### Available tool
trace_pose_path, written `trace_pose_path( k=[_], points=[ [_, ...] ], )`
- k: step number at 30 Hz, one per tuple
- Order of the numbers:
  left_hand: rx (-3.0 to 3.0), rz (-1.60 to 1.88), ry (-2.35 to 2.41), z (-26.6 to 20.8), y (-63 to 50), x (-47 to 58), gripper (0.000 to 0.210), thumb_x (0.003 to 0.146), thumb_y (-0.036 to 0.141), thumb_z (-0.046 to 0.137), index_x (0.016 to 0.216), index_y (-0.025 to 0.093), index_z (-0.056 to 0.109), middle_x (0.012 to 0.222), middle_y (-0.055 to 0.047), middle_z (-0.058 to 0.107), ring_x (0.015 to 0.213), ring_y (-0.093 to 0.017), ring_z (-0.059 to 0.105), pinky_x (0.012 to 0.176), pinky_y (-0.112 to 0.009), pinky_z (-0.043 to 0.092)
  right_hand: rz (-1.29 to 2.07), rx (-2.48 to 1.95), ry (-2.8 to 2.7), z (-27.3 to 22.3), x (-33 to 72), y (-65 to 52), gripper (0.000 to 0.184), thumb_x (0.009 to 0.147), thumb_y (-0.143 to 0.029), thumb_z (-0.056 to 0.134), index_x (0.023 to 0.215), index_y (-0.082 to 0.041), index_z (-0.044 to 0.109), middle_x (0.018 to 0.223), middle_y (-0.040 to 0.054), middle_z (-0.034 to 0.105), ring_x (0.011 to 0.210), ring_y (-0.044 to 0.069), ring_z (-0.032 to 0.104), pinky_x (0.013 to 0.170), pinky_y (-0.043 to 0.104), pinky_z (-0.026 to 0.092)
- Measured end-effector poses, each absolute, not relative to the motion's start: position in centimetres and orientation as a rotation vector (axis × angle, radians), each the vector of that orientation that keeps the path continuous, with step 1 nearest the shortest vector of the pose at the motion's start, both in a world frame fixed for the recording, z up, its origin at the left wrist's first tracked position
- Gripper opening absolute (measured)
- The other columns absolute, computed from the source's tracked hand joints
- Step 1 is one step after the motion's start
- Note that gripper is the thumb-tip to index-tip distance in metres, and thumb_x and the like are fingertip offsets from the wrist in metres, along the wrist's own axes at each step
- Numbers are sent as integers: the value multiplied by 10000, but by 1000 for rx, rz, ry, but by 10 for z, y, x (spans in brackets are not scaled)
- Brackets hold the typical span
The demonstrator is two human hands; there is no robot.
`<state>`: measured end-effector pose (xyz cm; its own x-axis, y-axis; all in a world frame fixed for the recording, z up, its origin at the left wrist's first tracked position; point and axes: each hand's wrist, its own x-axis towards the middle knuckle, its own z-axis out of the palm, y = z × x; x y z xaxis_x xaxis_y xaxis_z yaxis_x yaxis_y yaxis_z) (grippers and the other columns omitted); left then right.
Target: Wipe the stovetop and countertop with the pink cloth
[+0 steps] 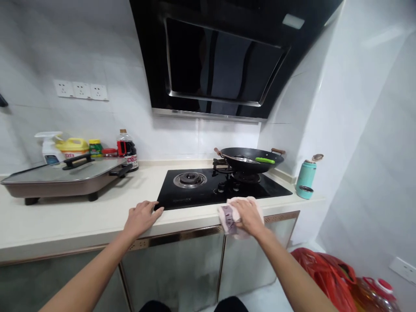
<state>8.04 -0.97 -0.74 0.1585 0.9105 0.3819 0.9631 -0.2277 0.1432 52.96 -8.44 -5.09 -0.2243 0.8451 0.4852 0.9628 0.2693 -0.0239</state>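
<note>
My right hand [248, 216] presses a pale pink cloth [229, 219] with a purple patch on the counter's front edge, its fingers curled over the fabric. Part of the cloth hangs below the edge. At the left front corner of the black gas stove [195, 200], my left hand [143, 218] rests on the counter with fingers apart and nothing in it. The stove's left burner [190, 179] is bare. On the right burner stands a black wok [250, 167] with wooden handles. A bright green handle [264, 160] lies across the wok; the rest of that utensil is unclear.
An electric pan with a glass lid [65, 173] sits on the counter [97, 221] at left. Behind it are a spray bottle [50, 147] and a dark sauce bottle [126, 149]. A teal flask [306, 177] stands right. The range hood [224, 65] hangs above.
</note>
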Motion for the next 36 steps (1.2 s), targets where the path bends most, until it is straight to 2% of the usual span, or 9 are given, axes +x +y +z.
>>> trace_pose_path(
  k=[3,8,12,15,18,21,26,29,36],
  points=[
    [-2275,-595,-1855,-6,-13,83,561,963,535,410,1321,197,677,1345,-142,666,1292,-331,568,1025,-470,413,-441,-1895,-1987,-56,581,-96,785,734,-99,646,1488,-259,497,1514,114,535,1408,292,442,1214,526,181],
    [-2254,-601,-1841,-5,-16,84,559,964,524,387,1317,205,679,1331,-145,675,1268,-327,580,1002,-459,419,-420,-1973,-1861,-72,627,-123,717,776,0,442,1450,-230,522,1495,123,547,1378,298,479,1092,458,359],
    [-2265,-596,-1841,-6,-13,83,599,948,564,377,1326,201,668,1355,-151,660,1288,-336,562,1003,-466,415,-129,-2053,-1459,-60,646,-138,581,880,-162,444,1460,-188,408,1210,127,673,1079,268,652,910,370,465],
    [-2280,-608,-1858,-8,-10,82,612,934,587,378,1315,209,671,1344,-148,664,1276,-343,568,990,-471,421,-72,-2134,-1159,-24,650,-128,621,886,-310,528,1455,-149,339,1116,120,662,965,272,663,833,351,480],
    [-2273,-624,-1843,-10,-8,81,611,922,591,384,1295,211,684,1310,-146,679,1251,-347,585,969,-466,431,-220,-2118,-1135,18,641,-97,670,858,-344,576,1452,-140,343,1295,165,578,1043,264,633,850,336,476],
    [-2246,-635,-1829,-11,-8,81,602,917,582,389,1281,209,692,1286,-146,688,1236,-346,595,948,-459,441,-335,-2148,-1225,39,626,-57,576,911,-325,502,1457,-165,417,1376,186,521,1179,287,571,946,381,448],
    [-2228,-618,-1807,-11,-9,82,592,928,557,374,1270,197,697,1270,-150,688,1192,-349,613,922,-468,451,-175,-2186,-1451,16,607,-16,470,919,-383,538,1383,-345,597,1389,98,585,1302,339,503,1098,595,318],
    [-2224,-599,-1785,-12,-8,81,590,932,546,365,1268,193,696,1259,-157,689,1172,-350,617,909,-466,455,-93,-2204,-1490,-3,602,-16,471,970,-409,433,1407,-330,592,1424,109,589,1359,351,469,1113,653,272],
    [-2260,-616,-1725,-14,-5,80,614,929,544,347,1272,170,692,1248,-194,676,1152,-397,608,873,-494,467,-105,-2107,-1652,-14,572,-50,429,932,-412,535,1321,-257,627,1413,100,594,1308,293,497,1077,463,349]
  ],
)
